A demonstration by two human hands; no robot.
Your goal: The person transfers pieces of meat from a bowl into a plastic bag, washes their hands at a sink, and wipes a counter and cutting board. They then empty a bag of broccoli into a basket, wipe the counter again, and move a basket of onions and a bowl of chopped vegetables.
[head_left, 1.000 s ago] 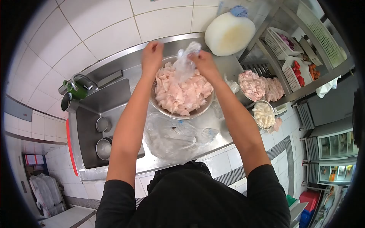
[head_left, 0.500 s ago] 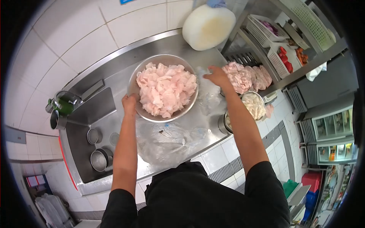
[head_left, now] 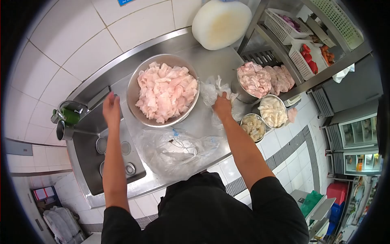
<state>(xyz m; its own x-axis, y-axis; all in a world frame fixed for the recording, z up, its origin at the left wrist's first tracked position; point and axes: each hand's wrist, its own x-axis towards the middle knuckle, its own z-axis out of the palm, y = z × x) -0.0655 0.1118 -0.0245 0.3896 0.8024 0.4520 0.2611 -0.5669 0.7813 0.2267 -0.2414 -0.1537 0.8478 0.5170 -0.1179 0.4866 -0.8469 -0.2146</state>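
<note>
A white tiled wall [head_left: 81, 44] stands behind a long shiny steel counter [head_left: 211, 61]. On the left side of the counter is a sink [head_left: 101, 154] with a tap [head_left: 67, 116] that has a green part. On the right is a metal shelf rack [head_left: 325, 61] with white baskets of red and orange food.

A person in a black top leans over the counter. A thick round white chopping block [head_left: 221, 22] leans at the back, against the wall.

In the middle sits a big metal bowl [head_left: 134, 87] full of pale pink raw meat pieces [head_left: 164, 91]. Just in front of it lies a large clear plastic bag [head_left: 174, 150], flat and wrinkled.

To the right are smaller bowls. One bowl of pink meat [head_left: 254, 79] is the biggest. Near it is a bowl of pale strips [head_left: 273, 112] and a little bowl of pale chunks [head_left: 252, 126].

The left hand [head_left: 110, 107] is open with fingers spread. It hovers over the edge of the sink, just left of the big bowl, and holds nothing.

The right hand [head_left: 222, 106] presses down on a crumpled small plastic bag [head_left: 215, 89]. This bag lies on the counter between the big bowl and the bowl of pink meat. The fingers curl into the bag.
</note>
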